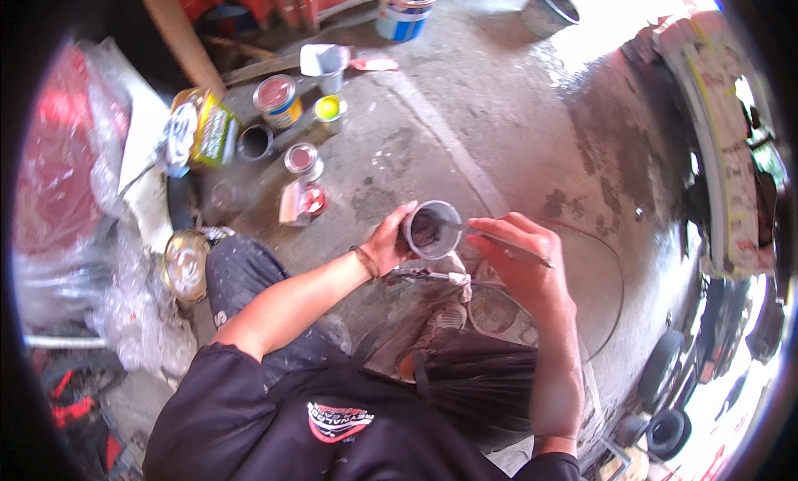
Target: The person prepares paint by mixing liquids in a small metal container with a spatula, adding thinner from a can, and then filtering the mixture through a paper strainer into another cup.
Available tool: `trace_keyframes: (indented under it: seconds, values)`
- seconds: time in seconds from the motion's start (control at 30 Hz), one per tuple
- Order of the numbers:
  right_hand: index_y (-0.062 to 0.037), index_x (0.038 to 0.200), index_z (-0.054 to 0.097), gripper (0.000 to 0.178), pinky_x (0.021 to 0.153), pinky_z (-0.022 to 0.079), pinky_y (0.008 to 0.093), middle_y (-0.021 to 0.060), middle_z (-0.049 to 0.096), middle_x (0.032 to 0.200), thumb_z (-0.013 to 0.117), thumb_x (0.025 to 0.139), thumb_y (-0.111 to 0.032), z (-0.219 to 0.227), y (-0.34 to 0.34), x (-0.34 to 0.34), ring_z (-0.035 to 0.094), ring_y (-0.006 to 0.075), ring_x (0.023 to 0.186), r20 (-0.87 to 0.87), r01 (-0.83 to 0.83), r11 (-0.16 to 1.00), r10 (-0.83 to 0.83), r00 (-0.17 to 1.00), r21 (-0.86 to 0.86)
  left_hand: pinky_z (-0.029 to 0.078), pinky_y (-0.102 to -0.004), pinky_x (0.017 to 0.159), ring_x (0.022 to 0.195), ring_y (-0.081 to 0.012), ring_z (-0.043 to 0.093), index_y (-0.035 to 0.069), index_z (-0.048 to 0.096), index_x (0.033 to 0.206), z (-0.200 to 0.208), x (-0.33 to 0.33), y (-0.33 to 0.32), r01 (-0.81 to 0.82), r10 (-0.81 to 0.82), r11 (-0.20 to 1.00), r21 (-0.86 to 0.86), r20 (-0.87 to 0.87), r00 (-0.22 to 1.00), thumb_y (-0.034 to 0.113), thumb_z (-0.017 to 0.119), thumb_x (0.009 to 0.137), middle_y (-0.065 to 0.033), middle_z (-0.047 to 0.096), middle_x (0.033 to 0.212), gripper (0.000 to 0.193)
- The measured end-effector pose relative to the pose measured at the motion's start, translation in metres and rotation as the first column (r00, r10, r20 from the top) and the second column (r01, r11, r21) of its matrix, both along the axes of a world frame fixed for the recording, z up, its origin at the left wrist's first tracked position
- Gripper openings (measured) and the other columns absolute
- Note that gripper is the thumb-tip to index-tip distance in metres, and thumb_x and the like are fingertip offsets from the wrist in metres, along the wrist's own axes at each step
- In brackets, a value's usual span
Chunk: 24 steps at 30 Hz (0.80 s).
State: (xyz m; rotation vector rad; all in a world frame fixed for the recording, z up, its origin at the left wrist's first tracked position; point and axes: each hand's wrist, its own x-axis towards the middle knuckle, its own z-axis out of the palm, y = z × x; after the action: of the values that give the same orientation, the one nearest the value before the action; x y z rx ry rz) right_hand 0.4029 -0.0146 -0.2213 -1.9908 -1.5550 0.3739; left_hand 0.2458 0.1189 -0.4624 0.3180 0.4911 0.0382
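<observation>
Stained concrete floor [532, 132] fills most of my view, running from the person's hands toward the upper right of the frame. Its edges, as I read them, are a masked vehicle body [723, 140] along the right rim and crumpled clear plastic sheeting [141, 306] down the left. A thin hose [622, 294] loops across the floor at right of centre. In the upper left I count a paint can [278, 103], a dark-filled pot [255, 142], a smaller tin [302, 159] and a yellow-topped cup [330, 110], grouped well apart from the hands. Near the centre, the left hand [389, 238] is wrapped around the side of a clear cup [432, 230], its mouth facing me. The right hand [524, 261] pinches a thin stick [524, 252], whose far end reaches into the cup. The stick's tip is lost to me in the dark contents, and I can't make out what they are. Glare washes out the upper right, and the black lens rim cuts off the vehicle and sheeting.
</observation>
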Motion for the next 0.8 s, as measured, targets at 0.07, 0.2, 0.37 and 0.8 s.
trace_keyframes:
  seconds: [0.07,0.2,0.37,0.8]
  values:
    - [-0.0134,0.111,0.083,0.019,0.065,0.059,0.0423,0.0097,0.074,0.088,0.088,0.092,-0.017,0.0,-0.02,0.002,0.075,0.0311,0.076,0.013,0.062,0.996,-0.061,0.998,-0.062,0.058,-0.0448,0.109,0.126,-0.0229,0.073,0.012,0.069,0.145,0.012,0.014,-0.012,0.04,-0.039,0.999,-0.028,0.021,0.999,0.059,0.046,0.114,-0.0079,0.076,0.139,0.061]
    - [-0.0107,0.111,0.083,0.02,0.067,0.062,0.042,0.0128,0.079,0.094,0.089,0.093,-0.015,0.001,-0.03,0.003,0.077,0.0324,0.077,-0.09,0.009,1.0,-0.011,0.996,-0.024,0.055,-0.0456,0.115,0.131,-0.0252,0.07,0.011,0.069,0.145,0.03,0.024,-0.018,0.075,-0.062,0.992,-0.104,0.124,0.99,0.05,0.041,0.117,-0.0082,0.076,0.139,0.056]
    - [-0.0128,0.112,0.082,0.019,0.068,0.061,0.0437,0.0113,0.079,0.094,0.086,0.097,-0.024,0.008,-0.054,0.015,0.077,0.0319,0.078,-0.011,0.087,0.996,-0.087,0.996,0.011,0.064,-0.0394,0.075,0.092,-0.0228,0.078,0.018,0.072,0.134,0.015,0.042,-0.03,0.11,-0.118,0.981,-0.157,-0.04,0.992,0.057,0.041,0.112,-0.004,0.081,0.116,0.054]
    - [-0.0112,0.112,0.08,0.023,0.07,0.06,0.0444,0.0112,0.077,0.098,0.084,0.098,-0.028,0.006,-0.074,0.004,0.076,0.0345,0.083,-0.005,0.143,0.989,-0.144,0.99,-0.02,0.068,-0.0392,0.07,0.091,-0.0231,0.08,0.021,0.072,0.135,0.029,0.059,-0.048,0.146,-0.169,0.975,-0.168,-0.129,0.977,0.056,0.042,0.115,-0.0036,0.081,0.117,0.051]
